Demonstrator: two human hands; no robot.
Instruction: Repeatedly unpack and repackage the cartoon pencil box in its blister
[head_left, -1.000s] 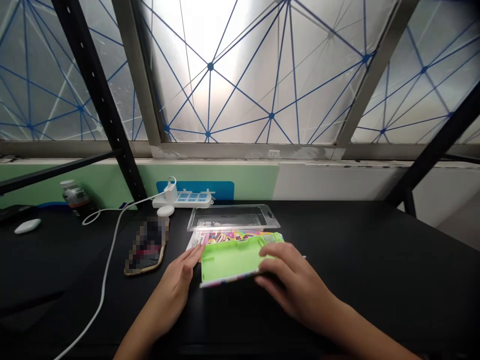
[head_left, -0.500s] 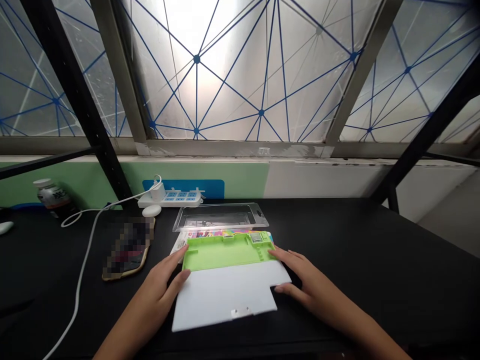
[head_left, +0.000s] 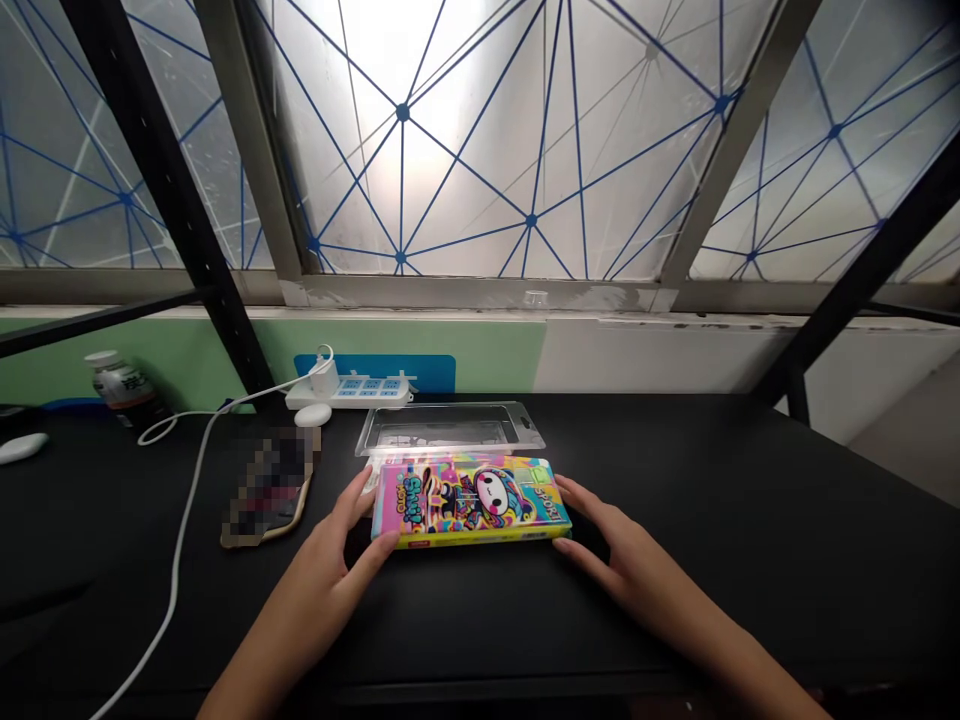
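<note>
So the printed pencil case (head_left: 472, 500) is lying flat on the black bench (head_left: 675, 470), pretty much front and center, right between the two hands. Lid's down, so no clue what's in it. Cover is loud as heck: pink, yellow and turquoise, with a cartoon character and "SPORT" at the right end, plus a yellow front edge.

Left hand (head_left: 334, 555) has a wide, loose grip on the left end, thumb at the front corner and fingers further back along the side. Right hand (head_left: 615, 545) does the same at the other end, thumb and fingers well spread with that end between them. Neither is clenched.

Just behind is a clear plastic blister shell (head_left: 450, 427). You can see some printing through it, but I can't tell if that's inside or underneath.

Over on the left there's a white-capped bottle (head_left: 127, 388), dark lower down. Could be label or liquid, can't tell. The white power strip (head_left: 371, 390) at the wall has a charger (head_left: 324, 378) plugged into it, and a phone (head_left: 270, 490) with a blurred-out screen lies nearer the left hand.
</note>
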